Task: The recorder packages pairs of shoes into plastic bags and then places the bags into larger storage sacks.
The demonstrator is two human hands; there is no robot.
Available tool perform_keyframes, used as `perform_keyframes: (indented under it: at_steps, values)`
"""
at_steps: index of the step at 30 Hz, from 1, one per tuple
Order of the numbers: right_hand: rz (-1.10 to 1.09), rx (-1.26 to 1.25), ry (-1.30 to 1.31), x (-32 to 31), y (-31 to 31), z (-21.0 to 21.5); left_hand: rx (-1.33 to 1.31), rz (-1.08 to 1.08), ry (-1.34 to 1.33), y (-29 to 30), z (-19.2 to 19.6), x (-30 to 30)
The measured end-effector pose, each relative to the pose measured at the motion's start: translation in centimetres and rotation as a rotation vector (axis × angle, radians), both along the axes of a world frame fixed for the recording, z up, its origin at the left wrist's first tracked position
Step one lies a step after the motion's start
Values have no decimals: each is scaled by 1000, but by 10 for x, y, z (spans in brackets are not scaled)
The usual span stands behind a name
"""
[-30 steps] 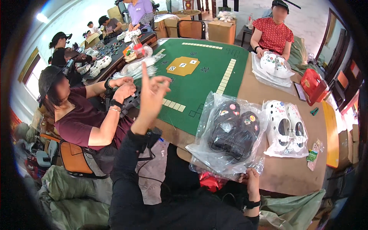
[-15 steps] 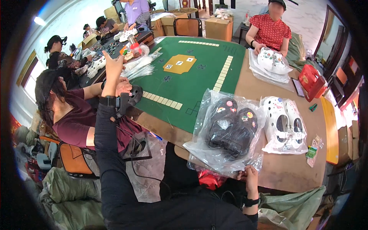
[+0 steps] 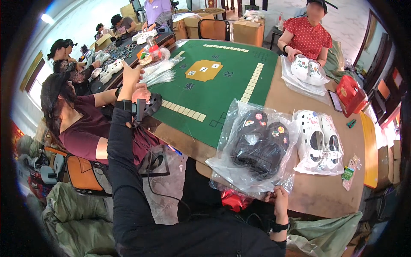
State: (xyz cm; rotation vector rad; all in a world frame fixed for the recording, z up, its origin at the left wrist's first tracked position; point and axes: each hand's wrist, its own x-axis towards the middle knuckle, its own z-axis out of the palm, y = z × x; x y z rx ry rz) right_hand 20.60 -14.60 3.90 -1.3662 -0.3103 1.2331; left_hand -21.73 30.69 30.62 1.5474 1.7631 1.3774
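Now, left hand (image 3: pixel 129 77): raised at ten o'clock, grip empty, fingers loose.
Right hand (image 3: pixel 279 200): grip pinching the bag (image 3: pixel 252 150) edge.
Black clogs (image 3: pixel 261 141): bagged, on the desk (image 3: pixel 317 192).
Risk: one-handed pinch may let the bag slide off.

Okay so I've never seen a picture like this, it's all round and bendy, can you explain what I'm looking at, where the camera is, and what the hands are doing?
The picture comes from a wide fisheye camera worn on a person's head, looking down, so straight edges bend near the rim. There is no machine here: the black sleeves rising from the bottom are that person's own arms.

The left hand is stretched far out toward a bundle of clear bags, holding nothing that I can see. The right hand grips the near edge of a clear plastic bag holding a pair of black clogs.

These lie on a wooden table with a green mat. Beside them sits a bagged pair of white clogs. Other people work around the table.
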Motion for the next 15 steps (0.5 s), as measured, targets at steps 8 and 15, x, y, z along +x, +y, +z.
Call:
perform_keyframes:
  at_steps: [8,15]
  values:
    - [-7,8,23,-1,1,3,0,17,7,2,-9,-8]
    - [-3,-1,-9,1,0,-1,-1,5,-44,2,-14,-11]
